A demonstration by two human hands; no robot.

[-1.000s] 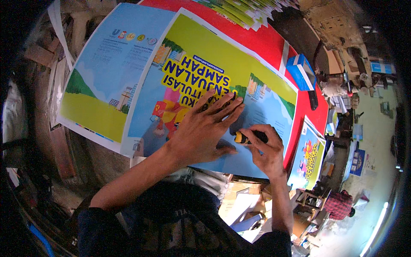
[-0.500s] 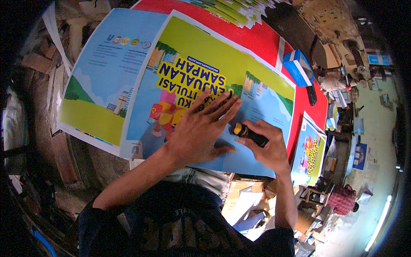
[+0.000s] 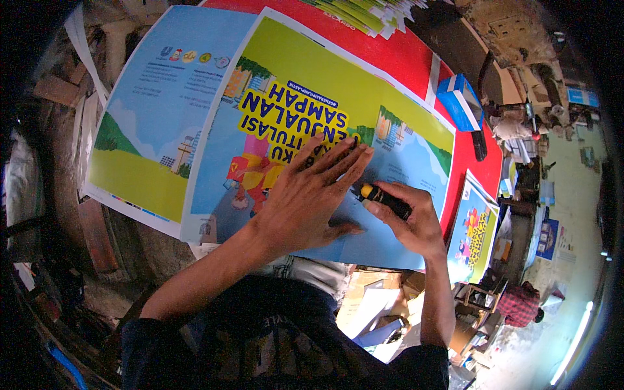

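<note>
Printed sheets (image 3: 312,58) and piled papers (image 3: 372,18) suggest a print workshop.

The left hand (image 3: 312,195) lies flat on the big bright sheet (image 3: 312,62). The right hand (image 3: 419,224) holds a black and yellow tool (image 3: 390,202) over that sheet. Right of the sheet are a blue box (image 3: 452,102) and a smaller picture sheet (image 3: 473,237).

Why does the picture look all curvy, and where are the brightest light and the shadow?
In the head view, the fisheye lens bends the printed sheet's edges and leaves black corners; also in the head view, the tube light glows nearly white at lower right, and shadow darkens the sheet between left hand and right hand.
</note>
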